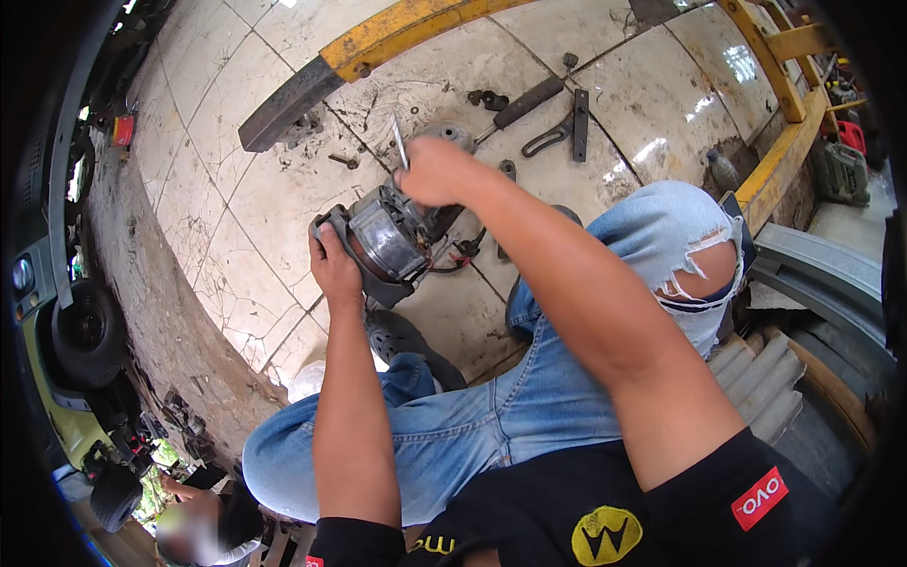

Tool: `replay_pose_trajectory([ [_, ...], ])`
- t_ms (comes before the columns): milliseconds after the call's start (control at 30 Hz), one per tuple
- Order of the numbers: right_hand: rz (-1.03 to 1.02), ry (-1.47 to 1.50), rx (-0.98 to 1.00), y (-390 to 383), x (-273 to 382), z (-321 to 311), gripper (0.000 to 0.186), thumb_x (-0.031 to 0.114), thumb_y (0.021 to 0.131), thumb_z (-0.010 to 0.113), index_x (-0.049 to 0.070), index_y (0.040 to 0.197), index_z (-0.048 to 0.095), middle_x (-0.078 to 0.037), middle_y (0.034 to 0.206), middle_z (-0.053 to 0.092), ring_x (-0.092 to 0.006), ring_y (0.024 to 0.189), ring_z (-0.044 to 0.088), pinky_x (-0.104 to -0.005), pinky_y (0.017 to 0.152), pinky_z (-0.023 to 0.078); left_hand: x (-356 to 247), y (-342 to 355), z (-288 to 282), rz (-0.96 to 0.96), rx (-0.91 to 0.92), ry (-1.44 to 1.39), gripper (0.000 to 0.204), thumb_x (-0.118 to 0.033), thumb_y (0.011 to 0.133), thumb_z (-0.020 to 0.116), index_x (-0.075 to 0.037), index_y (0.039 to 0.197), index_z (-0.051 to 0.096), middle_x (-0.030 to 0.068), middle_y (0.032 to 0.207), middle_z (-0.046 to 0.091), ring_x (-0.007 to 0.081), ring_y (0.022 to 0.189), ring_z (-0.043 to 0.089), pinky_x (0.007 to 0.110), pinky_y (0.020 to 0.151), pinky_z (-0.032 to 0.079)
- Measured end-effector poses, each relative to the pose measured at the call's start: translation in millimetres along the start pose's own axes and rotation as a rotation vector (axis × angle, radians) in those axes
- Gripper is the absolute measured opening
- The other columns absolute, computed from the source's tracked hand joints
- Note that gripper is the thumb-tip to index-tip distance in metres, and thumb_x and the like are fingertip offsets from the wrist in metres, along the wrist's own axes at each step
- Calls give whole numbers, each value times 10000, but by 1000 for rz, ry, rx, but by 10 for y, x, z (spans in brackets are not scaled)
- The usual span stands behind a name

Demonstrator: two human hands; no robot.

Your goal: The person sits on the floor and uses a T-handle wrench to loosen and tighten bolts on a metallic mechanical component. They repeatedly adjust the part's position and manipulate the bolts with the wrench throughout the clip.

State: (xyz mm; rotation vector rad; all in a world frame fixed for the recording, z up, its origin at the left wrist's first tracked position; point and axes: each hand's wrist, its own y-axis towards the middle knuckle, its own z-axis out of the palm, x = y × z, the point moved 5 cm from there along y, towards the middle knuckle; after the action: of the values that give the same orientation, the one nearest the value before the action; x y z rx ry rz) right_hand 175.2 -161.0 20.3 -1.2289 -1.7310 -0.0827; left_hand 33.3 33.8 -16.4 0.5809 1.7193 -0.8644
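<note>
Forearms come up bare from black sleeves: the left runs nearly straight up, the right slants inward from the right, across the jeans. The left hand is upright, its back toward the wearer, against the side of a motor. Its fingers are bent over the rim of the grey end housing, holding it, though their tips are partly hidden. The right hand is turned down above the motor's far end, its fingers curled tightly round a slim metal rod; the rod's upper part juts out past the knuckles, and its lower end is covered by the hand.

The motor lies on the floor in front of the wearer's feet, a dull silvery cylinder with a darker, angular end casting; dark and red wires trail from its right side. Cracked, glossy cream tiles bear greasy smears. Beyond the right hand lie a round greyish metal part, a screwdriver with a thick dark handle, a flat dark bar and, to the left, a small bolt.
</note>
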Motion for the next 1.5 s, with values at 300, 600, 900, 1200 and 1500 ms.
replay_pose_trajectory([
  [300, 23, 445, -270, 78, -93, -104, 259, 217, 895, 627, -10, 1012, 670, -254, 985, 699, -430, 995, 653, -468, 894, 505, 38, 14, -54, 34, -4, 24, 332, -293, 1065, 496, -34, 1243, 604, 34, 1073, 656, 121, 940, 585, 264, 849, 489],
  [600, -82, 491, -365, 49, -39, -118, 268, 212, 941, 606, -53, 941, 650, -205, 903, 729, -315, 805, 715, -412, 722, 523, 30, 5, -22, -11, 4, -13, 337, -298, 1061, 507, -39, 1250, 611, 37, 1070, 662, 121, 948, 580, 268, 867, 479],
  [900, 247, 224, -601, -29, -763, 16, 241, 195, 983, 580, -40, 975, 630, -151, 911, 711, -195, 618, 704, -320, 547, 501, 39, 33, -10, 49, 28, -1, 324, -292, 1062, 504, -37, 1226, 621, 40, 1061, 661, 118, 946, 581, 271, 856, 485],
  [1200, -37, 936, 26, -101, 279, 92, 259, 217, 991, 613, -28, 1072, 636, -112, 901, 724, -160, 700, 680, -296, 602, 512, 14, 22, -47, 93, -10, 90, 381, -340, 1051, 520, -26, 1246, 613, 53, 1061, 665, 147, 943, 582, 289, 888, 478],
  [1500, -96, 797, 15, -250, 303, -31, 229, 194, 989, 624, -12, 1089, 636, -89, 980, 694, -170, 820, 711, -290, 655, 539, 177, 81, -104, 76, -92, 189, 513, -436, 991, 580, -83, 1362, 593, 144, 1189, 701, 240, 1098, 646, 331, 984, 463],
])
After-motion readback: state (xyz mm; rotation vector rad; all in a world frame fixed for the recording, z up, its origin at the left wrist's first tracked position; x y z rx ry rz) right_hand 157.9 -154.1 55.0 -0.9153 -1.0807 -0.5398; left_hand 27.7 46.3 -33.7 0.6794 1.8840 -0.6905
